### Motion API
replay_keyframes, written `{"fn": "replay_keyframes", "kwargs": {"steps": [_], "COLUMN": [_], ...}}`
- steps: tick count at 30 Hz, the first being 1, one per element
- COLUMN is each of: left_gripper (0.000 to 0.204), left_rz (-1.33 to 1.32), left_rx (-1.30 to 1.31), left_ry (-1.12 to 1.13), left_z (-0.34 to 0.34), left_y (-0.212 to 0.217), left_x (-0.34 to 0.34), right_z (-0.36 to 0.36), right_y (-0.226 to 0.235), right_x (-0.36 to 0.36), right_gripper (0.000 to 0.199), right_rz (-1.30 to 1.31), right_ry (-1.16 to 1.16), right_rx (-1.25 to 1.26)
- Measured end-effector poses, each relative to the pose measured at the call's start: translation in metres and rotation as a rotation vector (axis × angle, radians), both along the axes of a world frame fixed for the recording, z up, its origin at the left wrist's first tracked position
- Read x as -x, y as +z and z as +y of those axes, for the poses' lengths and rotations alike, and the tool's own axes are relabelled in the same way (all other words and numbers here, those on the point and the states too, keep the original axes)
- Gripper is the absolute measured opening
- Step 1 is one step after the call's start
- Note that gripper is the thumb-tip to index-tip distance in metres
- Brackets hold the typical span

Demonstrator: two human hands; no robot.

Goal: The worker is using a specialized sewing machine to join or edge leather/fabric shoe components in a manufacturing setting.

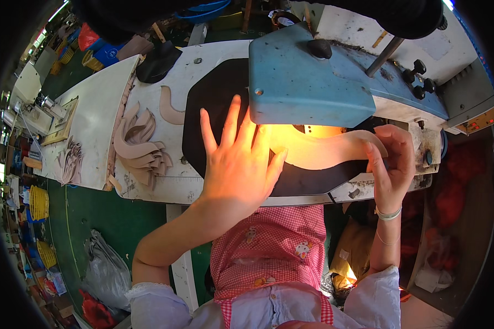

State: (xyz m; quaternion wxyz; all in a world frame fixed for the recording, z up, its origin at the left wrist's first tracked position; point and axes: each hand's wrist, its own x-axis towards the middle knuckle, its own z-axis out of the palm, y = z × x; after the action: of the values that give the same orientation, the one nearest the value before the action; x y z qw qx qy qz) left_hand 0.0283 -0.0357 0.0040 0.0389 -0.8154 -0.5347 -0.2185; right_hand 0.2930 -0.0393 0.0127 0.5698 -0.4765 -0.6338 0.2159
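Note:
A beige curved strip [324,152], like a cut shoe-leather piece, lies under the blue head [307,82] of a machine, lit by a warm lamp. My right hand [394,167] pinches its right end between thumb and fingers. My left hand [240,167] is spread flat beside the strip's left end, over the black work plate [209,107]. Its index finger reaches to the edge of the machine head, where the tip is partly hidden. The strip's left end is also hidden, by the hand and the head.
On the white table [175,189], left of the plate, lie a pile of similar curved pieces [140,148] and a single piece [171,107]. Another bundle [71,162] sits on the far-left board [96,126]. Knobs [420,79] stick out at the machine's right.

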Motion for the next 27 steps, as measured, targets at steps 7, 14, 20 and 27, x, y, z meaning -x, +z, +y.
{"fn": "replay_keyframes", "kwargs": {"steps": [7,14,20,27], "left_gripper": [0.047,0.057,0.040,0.031], "left_rz": [0.033,-0.109,-0.161,-0.070], "left_rx": [0.034,-0.124,-0.027,-0.137], "left_ry": [0.008,-0.085,-0.119,-0.124], "left_z": [0.017,0.029,0.028,0.034], "left_y": [-0.002,-0.008,0.003,0.005], "left_x": [0.010,0.024,0.025,0.028], "right_z": [0.007,0.006,0.000,0.007], "right_y": [0.008,0.015,0.021,0.005], "right_x": [-0.006,-0.001,0.007,0.019], "right_gripper": [0.014,0.017,0.030,0.033], "right_rz": [-0.222,-0.326,-0.440,-0.443], "right_ry": [0.139,0.156,0.193,0.291], "right_rx": [0.029,0.052,0.010,-0.180]}}
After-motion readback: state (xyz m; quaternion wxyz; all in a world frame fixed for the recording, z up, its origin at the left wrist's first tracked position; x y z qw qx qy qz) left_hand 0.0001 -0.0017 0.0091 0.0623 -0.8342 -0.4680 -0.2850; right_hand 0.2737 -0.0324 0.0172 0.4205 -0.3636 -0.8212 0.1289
